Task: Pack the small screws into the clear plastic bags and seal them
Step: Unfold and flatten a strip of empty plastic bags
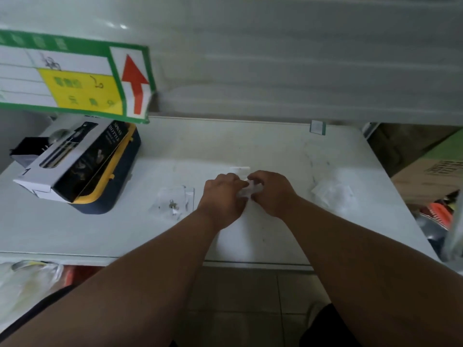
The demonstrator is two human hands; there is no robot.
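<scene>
Clear plastic bag (246, 191), both hands pinching

Left hand (223, 194) and right hand (271, 192) meet, fingers curled

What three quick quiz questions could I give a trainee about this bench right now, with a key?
1. True or false: both hands are on the same small clear bag.
2. Which side of the hands does the clear pile with loose screws lie on? A) the person's left B) the person's right C) behind them, by the wall
3. What does the spray bottle box rest on?

Key
1. True: the left hand and right hand pinch one small clear bag between them, above the white table.
2. A: the screws lie on clear plastic to the left; a heap of empty bags lies to the right.
3. The spray bottle box rests on a blue and yellow case.
</scene>
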